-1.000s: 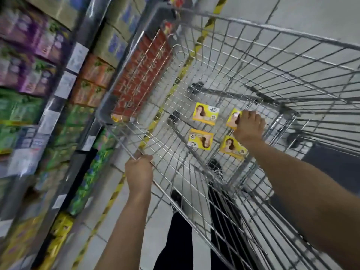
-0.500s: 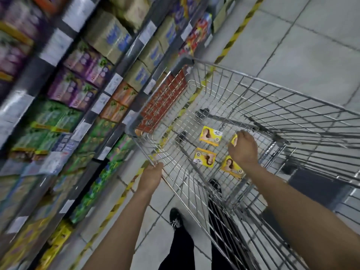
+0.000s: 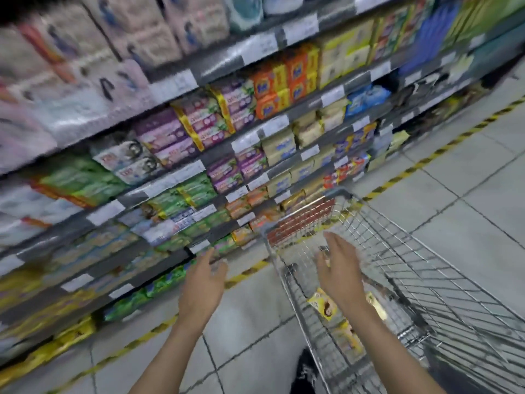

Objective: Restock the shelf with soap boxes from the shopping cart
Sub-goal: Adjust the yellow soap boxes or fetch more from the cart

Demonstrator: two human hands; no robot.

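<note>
The left hand (image 3: 203,282) is wide open with straight fingers and holds nothing. It is up in the air, with the low part of the shelf (image 3: 184,172) just past its fingertips. The right hand (image 3: 341,270) is wide open too, with its fingers straight and a bit blurry, and it holds nothing. It is over the shopping cart (image 3: 412,265), which sits to the right of the left hand. The soap boxes are down in the bottom of the cart, under the right hand. One yellow soap box (image 3: 324,308) shows just to the left of the right wrist. A second yellow box (image 3: 377,307) peeks out on the other side of that wrist. A third box (image 3: 348,335) lies closer to the person and is too blurry to see well. Past the right hand's fingertips, the far end of the cart has a red panel (image 3: 301,220). Further past both hands, the shelf is full of packs: green packs (image 3: 181,197) low down, purple packs (image 3: 164,135) higher, and orange boxes (image 3: 281,89) higher still. White price tags run along the shelf edges. A yellow and black stripe (image 3: 426,159) runs along the grey floor (image 3: 454,200) next to the shelf. A dark shoe (image 3: 306,368) shows low down between the two arms.
</note>
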